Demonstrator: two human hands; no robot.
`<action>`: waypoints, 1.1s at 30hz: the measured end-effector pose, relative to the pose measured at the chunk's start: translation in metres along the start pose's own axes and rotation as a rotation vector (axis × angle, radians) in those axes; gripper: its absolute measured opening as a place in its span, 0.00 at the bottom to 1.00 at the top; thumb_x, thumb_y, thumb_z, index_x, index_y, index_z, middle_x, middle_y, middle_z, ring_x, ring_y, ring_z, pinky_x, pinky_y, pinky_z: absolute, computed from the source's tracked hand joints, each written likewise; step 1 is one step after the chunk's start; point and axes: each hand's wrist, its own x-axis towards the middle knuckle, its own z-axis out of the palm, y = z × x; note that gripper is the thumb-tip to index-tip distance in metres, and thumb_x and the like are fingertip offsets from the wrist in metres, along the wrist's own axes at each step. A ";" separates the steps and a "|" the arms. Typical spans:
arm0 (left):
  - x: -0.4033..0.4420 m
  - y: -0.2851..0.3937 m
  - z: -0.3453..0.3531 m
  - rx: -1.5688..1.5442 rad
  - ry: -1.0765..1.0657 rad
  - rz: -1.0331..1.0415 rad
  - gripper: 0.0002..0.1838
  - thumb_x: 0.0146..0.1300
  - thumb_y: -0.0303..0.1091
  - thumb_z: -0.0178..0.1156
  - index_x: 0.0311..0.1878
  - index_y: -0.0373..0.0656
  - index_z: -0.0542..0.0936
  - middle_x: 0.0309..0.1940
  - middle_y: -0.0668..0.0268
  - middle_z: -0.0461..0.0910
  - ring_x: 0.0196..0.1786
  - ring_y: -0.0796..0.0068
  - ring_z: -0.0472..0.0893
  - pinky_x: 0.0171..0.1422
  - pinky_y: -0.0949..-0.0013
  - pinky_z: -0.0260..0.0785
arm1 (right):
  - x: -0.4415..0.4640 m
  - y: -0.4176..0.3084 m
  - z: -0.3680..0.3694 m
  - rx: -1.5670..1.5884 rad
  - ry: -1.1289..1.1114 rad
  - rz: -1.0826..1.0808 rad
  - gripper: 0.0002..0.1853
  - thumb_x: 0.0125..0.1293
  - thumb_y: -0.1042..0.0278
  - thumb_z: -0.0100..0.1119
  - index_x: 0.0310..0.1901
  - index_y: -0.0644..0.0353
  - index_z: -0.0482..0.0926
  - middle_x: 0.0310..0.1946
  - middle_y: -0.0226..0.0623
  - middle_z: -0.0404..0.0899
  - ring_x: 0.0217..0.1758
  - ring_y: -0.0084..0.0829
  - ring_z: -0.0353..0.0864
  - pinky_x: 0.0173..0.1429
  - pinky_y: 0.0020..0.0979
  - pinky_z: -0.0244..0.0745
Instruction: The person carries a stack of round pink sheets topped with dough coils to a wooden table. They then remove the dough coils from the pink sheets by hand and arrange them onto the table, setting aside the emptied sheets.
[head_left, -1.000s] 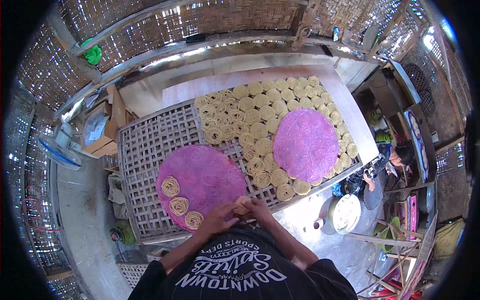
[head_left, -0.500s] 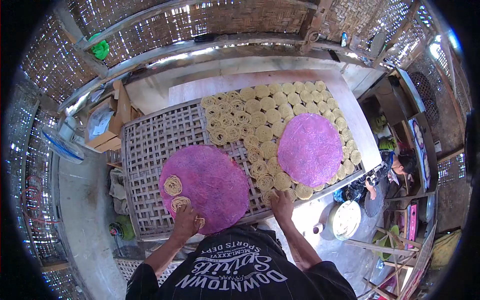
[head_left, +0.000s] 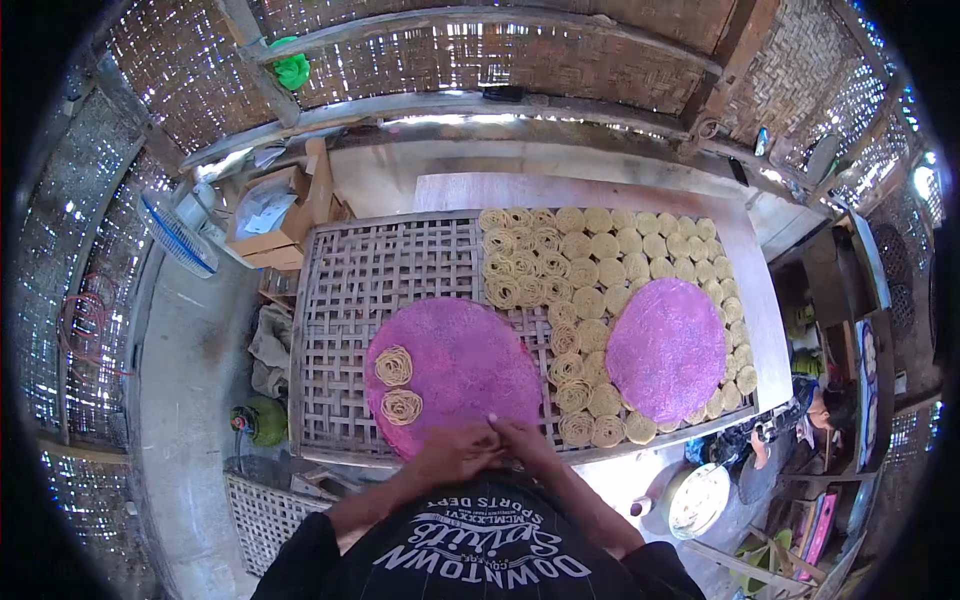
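Note:
My left hand (head_left: 455, 452) and my right hand (head_left: 520, 442) meet in front of my chest, over the near edge of a purple round sheet (head_left: 460, 345). Their fingers are drawn together, and whatever may be between them is hidden. Toward the left edge of that sheet lie two coiled noodle nests, an upper nest (head_left: 393, 366) and a lower nest (head_left: 401, 407). A second purple round sheet (head_left: 667, 350) covers part of the flat noodle discs (head_left: 604, 246) on the right. Looser noodle nests (head_left: 503, 291) sit left of those discs.
All this rests on a woven bamboo rack (head_left: 345, 310) with a wooden frame. A pale board (head_left: 750, 260) extends past its right end. A fan (head_left: 180, 235) and a cardboard box (head_left: 275, 215) stand left. At lower right are a basin (head_left: 698, 500) and another person (head_left: 765, 440).
My left hand moved right, off the noodle nests at the sheet's left. My right hand left the nests at the rack's near edge, and both came together. The camera view shifted.

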 end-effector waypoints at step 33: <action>0.022 -0.154 -0.099 0.054 1.236 -0.831 0.05 0.54 0.27 0.63 0.33 0.37 0.81 0.27 0.57 0.82 0.29 0.66 0.82 0.36 0.66 0.75 | 0.321 -0.282 -0.048 -1.114 0.662 -1.166 0.19 0.58 0.62 0.67 0.51 0.57 0.81 0.42 0.44 0.82 0.51 0.42 0.78 0.54 0.40 0.74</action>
